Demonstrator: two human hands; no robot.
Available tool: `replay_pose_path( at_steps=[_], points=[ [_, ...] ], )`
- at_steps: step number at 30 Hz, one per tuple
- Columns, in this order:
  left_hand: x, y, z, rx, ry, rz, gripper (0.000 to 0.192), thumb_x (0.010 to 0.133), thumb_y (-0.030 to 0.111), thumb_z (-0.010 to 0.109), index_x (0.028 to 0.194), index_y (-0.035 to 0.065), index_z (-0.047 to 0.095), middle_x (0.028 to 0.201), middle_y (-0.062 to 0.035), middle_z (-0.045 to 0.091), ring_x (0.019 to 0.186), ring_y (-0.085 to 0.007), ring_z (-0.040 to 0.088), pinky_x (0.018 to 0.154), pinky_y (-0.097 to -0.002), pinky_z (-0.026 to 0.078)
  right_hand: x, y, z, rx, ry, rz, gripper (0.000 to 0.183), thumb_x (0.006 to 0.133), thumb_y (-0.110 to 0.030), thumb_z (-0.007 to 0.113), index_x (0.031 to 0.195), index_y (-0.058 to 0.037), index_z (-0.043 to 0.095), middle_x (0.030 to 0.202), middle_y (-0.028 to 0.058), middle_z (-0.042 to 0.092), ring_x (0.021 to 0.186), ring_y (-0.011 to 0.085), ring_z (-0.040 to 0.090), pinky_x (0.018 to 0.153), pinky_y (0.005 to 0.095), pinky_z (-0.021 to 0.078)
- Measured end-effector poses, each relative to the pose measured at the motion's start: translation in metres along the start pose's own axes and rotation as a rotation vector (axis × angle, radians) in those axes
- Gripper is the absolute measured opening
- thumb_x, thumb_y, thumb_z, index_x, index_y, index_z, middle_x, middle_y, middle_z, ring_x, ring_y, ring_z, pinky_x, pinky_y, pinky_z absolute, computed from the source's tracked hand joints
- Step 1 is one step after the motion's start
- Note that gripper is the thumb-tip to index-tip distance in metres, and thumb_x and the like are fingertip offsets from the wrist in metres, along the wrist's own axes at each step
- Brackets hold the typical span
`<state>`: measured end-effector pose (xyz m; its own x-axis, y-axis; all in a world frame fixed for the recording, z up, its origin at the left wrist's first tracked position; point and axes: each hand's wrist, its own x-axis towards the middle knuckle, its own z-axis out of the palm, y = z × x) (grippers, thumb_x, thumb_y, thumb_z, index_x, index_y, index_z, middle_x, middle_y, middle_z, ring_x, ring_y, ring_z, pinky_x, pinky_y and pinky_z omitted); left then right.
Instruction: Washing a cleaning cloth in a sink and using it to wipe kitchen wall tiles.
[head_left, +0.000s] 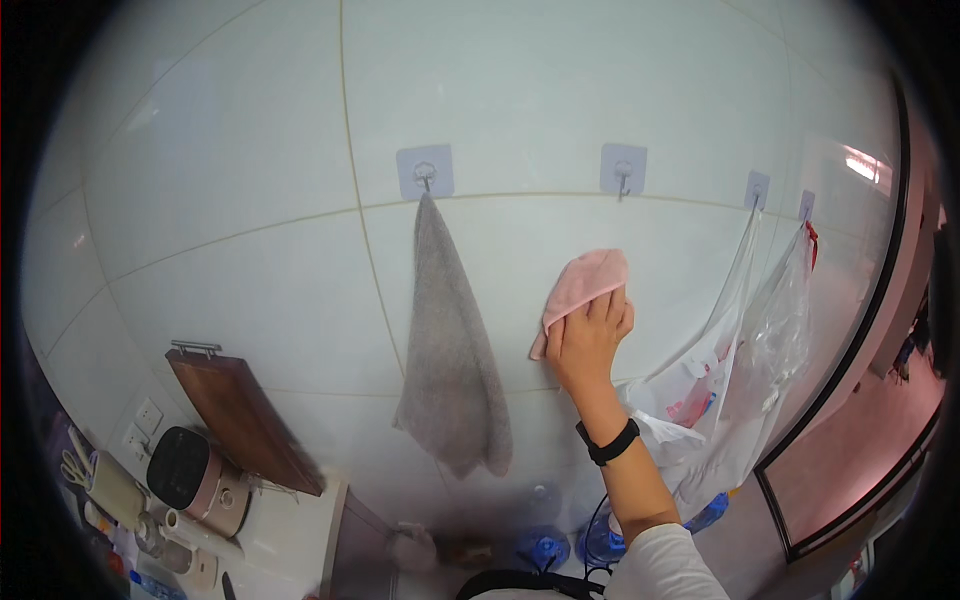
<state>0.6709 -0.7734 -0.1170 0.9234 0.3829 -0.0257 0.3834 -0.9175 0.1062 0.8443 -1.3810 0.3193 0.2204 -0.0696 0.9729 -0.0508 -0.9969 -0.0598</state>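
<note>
My right hand (592, 337) presses a folded pink cloth (585, 281) flat against the white tiled wall (495, 247). The fingers lie partly under the cloth's lower edge, so their tips are hidden. A black band circles the wrist. Above the cloth, a bare metal hook (622, 176) is stuck to the tiles on a clear square pad. To the left of my hand, a grey towel (454, 352) hangs by its top corner from another adhesive hook (425, 172). My left hand is out of view.
White plastic bags (720, 375) hang from hooks at the right, near a dark-framed doorway (840, 420). Blue water bottles (544, 547) stand on the floor below. A counter (277, 525) at lower left holds a wooden cutting board (240, 420), a kitchen appliance (199, 480) and a knife holder (112, 487).
</note>
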Motion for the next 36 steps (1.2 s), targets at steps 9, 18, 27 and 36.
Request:
replay_pose_path(
  at_steps=[9,18,27,36],
  points=[
    [0.001,-0.008,0.024,0.122,0.062,0.181,0.044,0.079,0.047,0.063,0.078,0.0033,0.064,0.081,-0.0159,0.065,0.078,-0.0343,0.064,0.067,-0.0432,0.051,-0.077,0.002,0.018,0.003,-0.062,-0.043,0.04,0.067,-0.015,0.066,0.105,-0.0076,0.058,0.122,0.0197,0.038,0.116,0.0407,0.033,0.096,0.0567,0.026],
    [0.018,0.008,0.044,0.215,0.071,0.044,0.033,0.08,0.044,0.06,0.074,0.0127,0.067,0.079,-0.0106,0.067,0.073,-0.0305,0.067,0.056,-0.0431,0.052,-0.089,-0.005,0.008,-0.037,-0.05,-0.042,0.042,0.069,-0.013,0.066,0.11,-0.0075,0.059,0.124,0.0189,0.039,0.119,0.0388,0.032,0.095,0.0538,0.0259],
    [0.012,0.035,0.0,0.172,-0.115,-0.054,0.031,0.081,0.042,0.058,0.083,0.014,0.071,0.091,-0.0092,0.07,0.082,-0.0293,0.067,0.066,-0.0422,0.053,-0.081,-0.008,0.005,-0.027,-0.072,0.004,0.037,0.069,-0.011,0.065,0.106,-0.0051,0.061,0.125,0.0187,0.04,0.119,0.0396,0.033,0.092,0.0529,0.0271],
    [0.005,0.045,-0.022,0.185,-0.238,-0.08,0.032,0.085,0.038,0.054,0.097,0.0127,0.07,0.101,-0.0082,0.068,0.092,-0.0258,0.066,0.073,-0.0397,0.052,-0.075,0.001,0.016,0.014,-0.065,-0.041,0.037,0.074,-0.013,0.061,0.11,-0.0021,0.059,0.124,0.0221,0.041,0.119,0.0427,0.034,0.093,0.0539,0.0272]
  ],
)
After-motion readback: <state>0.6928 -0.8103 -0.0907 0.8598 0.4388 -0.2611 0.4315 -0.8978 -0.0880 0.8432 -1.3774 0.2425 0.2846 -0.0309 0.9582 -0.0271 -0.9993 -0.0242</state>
